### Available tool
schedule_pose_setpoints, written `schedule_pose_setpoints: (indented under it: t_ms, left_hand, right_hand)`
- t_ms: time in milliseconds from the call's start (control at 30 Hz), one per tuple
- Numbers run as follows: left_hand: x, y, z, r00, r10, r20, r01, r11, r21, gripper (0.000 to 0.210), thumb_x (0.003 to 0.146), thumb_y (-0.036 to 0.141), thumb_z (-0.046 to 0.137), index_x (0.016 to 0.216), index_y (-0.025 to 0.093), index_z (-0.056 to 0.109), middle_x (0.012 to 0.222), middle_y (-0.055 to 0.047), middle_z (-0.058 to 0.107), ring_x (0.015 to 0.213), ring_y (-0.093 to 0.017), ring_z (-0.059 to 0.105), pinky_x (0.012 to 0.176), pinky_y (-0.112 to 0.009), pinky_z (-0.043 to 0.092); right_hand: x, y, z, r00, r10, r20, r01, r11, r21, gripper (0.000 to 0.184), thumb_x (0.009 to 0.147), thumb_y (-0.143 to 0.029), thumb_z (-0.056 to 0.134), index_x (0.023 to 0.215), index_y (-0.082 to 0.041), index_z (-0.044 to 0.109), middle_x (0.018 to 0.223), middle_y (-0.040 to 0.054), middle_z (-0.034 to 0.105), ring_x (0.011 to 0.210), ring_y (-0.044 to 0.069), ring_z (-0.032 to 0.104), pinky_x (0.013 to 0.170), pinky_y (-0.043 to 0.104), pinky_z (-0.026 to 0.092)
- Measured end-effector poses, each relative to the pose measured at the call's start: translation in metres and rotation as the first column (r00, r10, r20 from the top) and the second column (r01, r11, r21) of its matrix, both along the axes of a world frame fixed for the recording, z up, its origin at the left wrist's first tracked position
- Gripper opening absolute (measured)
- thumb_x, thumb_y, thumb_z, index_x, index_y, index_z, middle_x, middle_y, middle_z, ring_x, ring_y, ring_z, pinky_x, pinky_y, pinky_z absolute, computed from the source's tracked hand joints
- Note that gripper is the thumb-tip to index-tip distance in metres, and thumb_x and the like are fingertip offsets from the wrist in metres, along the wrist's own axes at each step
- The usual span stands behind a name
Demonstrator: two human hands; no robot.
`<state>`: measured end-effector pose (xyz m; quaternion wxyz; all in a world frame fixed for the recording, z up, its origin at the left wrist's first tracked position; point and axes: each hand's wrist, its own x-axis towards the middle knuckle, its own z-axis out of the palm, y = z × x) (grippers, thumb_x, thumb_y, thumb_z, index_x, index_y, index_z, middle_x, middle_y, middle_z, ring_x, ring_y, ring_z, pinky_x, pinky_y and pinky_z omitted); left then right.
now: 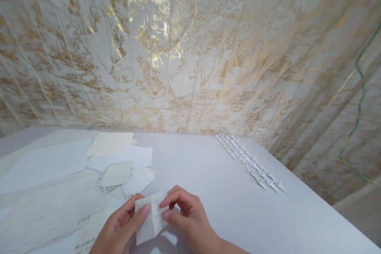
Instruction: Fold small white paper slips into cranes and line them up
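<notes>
A small creased piece of white paper (145,226) is held up just above the table, with a fold line running down its middle. My left hand (125,222) pinches its left part, thumb on the near face and fingers behind. On the paper's right side, my right hand (187,214) has its thumb and curled fingers at the edge, closed on it. Just beyond the hands lies a pile of small paper squares (116,174), some with printed marks.
Larger white sheets (50,158) and lined paper (53,202) cover the left of the table (184,158). Rows of several small folded paper pieces (253,162) stand at the right. A patterned gold-and-white curtain (190,47) hangs behind, and a green cord (360,103) hangs at far right.
</notes>
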<state>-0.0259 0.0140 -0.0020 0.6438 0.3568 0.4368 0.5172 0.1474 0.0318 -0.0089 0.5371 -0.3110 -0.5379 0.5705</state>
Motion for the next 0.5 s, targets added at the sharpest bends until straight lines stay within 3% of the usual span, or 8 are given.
schedule_pose_setpoints:
  t_ms: [133,300,500]
  left_hand:
    - [-0.002,0.000,0.000,1.000,-0.017,-0.010,0.017,1.000,-0.011,0.043,0.066,0.059,0.086,0.074,0.021,0.067,0.061,0.003,0.061,0.060,-0.016,0.056,0.055,-0.023,0.043]
    - [0.005,-0.006,0.008,0.994,-0.034,0.106,0.033,0.999,0.007,0.040,0.069,0.056,0.086,0.073,0.021,0.068,0.067,0.004,0.060,0.066,-0.015,0.052,0.060,-0.022,0.044]
    - [0.012,-0.012,0.013,0.976,-0.004,0.217,0.019,0.997,-0.068,0.034,0.065,0.048,0.091,0.075,0.021,0.071,0.071,0.005,0.061,0.071,-0.014,0.051,0.064,-0.022,0.045]
  right_hand:
    - [0.004,-0.005,0.008,0.985,-0.091,0.150,0.058,0.975,0.215,0.021,0.084,-0.044,0.078,0.095,-0.026,0.080,0.084,0.0023,0.065,0.082,0.019,0.058,0.081,0.033,0.044]
    - [0.007,-0.010,0.010,0.930,-0.192,0.315,0.011,0.868,0.496,0.012,0.094,-0.032,0.069,0.100,-0.027,0.079,0.087,0.0048,0.068,0.086,0.021,0.061,0.080,0.032,0.045]
    - [0.008,-0.012,0.012,0.895,-0.247,0.373,0.002,0.836,0.549,0.013,0.097,-0.033,0.067,0.093,-0.026,0.076,0.084,0.0041,0.065,0.083,0.020,0.059,0.079,0.032,0.043]
